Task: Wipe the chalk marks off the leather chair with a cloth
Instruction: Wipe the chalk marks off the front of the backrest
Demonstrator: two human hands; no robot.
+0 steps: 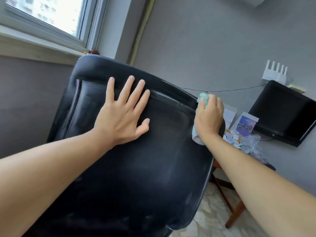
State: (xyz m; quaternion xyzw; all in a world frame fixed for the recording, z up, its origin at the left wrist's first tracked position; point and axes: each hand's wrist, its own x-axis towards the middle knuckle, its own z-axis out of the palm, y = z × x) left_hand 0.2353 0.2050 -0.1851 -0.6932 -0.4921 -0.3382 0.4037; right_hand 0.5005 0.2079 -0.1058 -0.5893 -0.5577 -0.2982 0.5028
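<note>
The black leather chair [136,168] fills the middle of the view, its backrest facing me. Faint whitish chalk smears [164,95] show along the upper seam, with lighter haze lower on the right side. My left hand [124,113] lies flat on the upper backrest, fingers straight and spread. My right hand [209,117] grips a light teal cloth [203,97] against the chair's upper right edge. Part of the cloth hangs out below my wrist.
A small wooden table [236,218] stands right of the chair, piled with papers, a card [246,124] and crinkled plastic. A black monitor [283,113] and a white router [275,72] sit by the grey wall. A window [47,16] is at upper left.
</note>
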